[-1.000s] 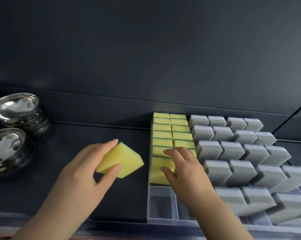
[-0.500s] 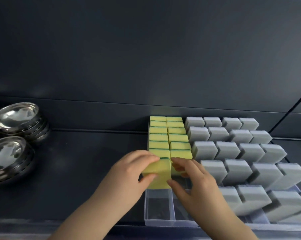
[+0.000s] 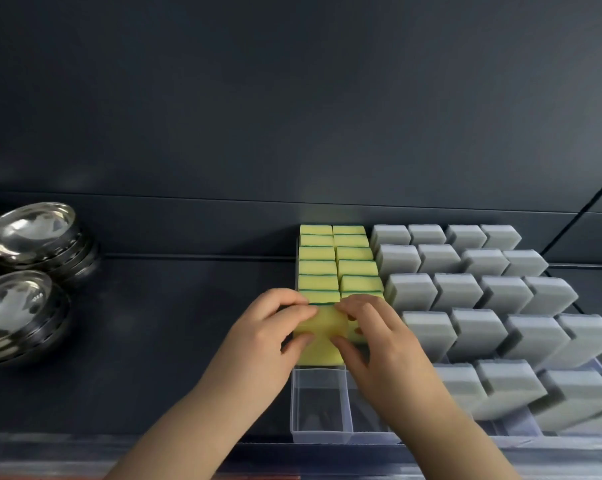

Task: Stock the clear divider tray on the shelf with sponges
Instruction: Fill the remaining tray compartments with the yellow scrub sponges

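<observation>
As the left hand (image 3: 261, 337) and right hand (image 3: 386, 344) both pinched one yellow sponge (image 3: 322, 337) mid-frame, it sat in the clear tray (image 3: 318, 434), fronting two yellow columns (image 3: 337, 261); four grey columns (image 3: 459, 292) right, two bowl stacks (image 3: 15, 306) left.

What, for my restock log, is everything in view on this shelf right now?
held sponge: one, yellow, at the front of the left yellow column, between both hands.
yellow sponges: about a dozen, yellow with green edges, standing in two columns at the tray's left.
grey sponges: about twenty, grey, leaning in four columns right of the yellow ones.
divider tray: one, clear, on the shelf; the front compartments below the yellow columns are empty.
steel bowls: two stacks, silver, at the shelf's left.
shelf: one, dark.
left hand: grips the held sponge's left side.
right hand: pinches its right side.
</observation>
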Demonstrator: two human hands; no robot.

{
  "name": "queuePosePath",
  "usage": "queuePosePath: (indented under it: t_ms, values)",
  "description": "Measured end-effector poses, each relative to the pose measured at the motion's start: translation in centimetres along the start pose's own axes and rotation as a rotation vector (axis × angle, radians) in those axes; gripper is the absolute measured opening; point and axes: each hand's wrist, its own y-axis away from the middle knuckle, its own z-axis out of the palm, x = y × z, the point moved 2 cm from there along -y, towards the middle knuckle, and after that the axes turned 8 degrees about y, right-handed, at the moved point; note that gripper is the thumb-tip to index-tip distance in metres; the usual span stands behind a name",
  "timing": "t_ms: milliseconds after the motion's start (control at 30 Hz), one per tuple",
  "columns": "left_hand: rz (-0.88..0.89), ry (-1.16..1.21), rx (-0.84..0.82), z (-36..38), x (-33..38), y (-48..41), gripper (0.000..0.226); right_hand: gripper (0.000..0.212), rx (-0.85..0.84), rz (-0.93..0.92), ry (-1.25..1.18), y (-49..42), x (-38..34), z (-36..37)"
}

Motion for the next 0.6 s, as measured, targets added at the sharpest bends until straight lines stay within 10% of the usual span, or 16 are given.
queuePosePath:
  t_ms: [600]
  values:
    - [0.157, -0.139, -0.143, 1.4, -1.4, 1.4, 0.023, 0.041, -0.136, -0.103, 0.372, 1.3, -0.3, 1.8]
